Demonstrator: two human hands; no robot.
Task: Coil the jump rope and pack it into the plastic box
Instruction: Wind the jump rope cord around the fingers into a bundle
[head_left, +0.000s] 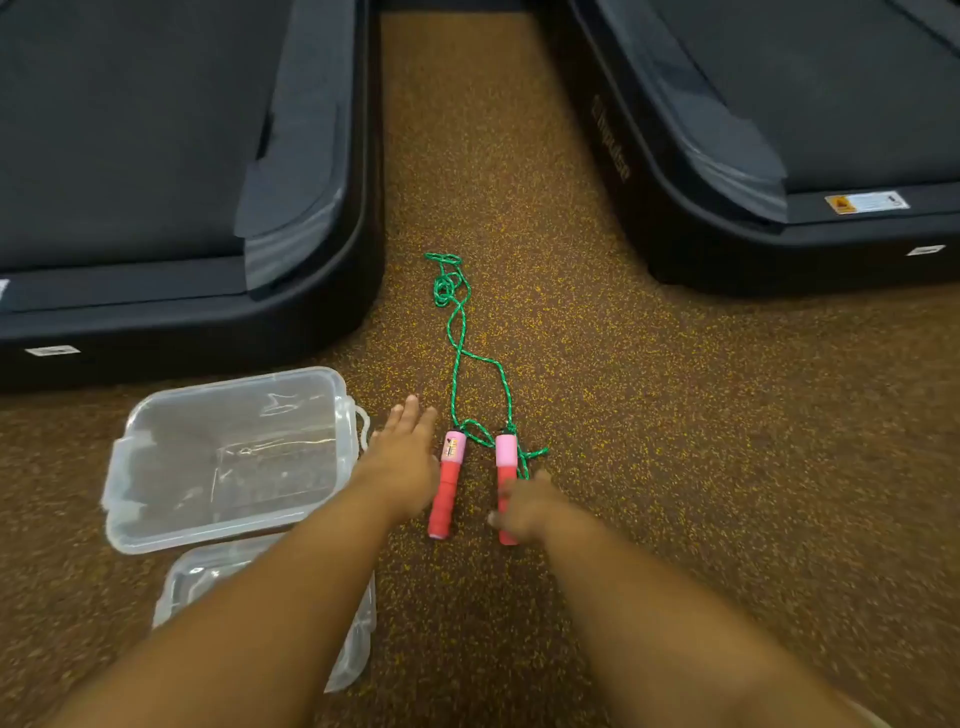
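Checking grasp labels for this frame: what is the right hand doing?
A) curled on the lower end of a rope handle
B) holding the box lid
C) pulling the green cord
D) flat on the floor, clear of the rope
A: the right hand has its fingers curled on the red lower end of the right handle; the left hand is open beside the other handle.

Treadmills (171, 218) flank the floor lane (519, 156), seemingly open.

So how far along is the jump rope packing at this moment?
Early. Done: the plastic box stands open, its lid off beside it. In hand: the right hand grips one handle; the left hand reaches open beside the other. Left: the green rope lies uncoiled on the floor, nothing packed.
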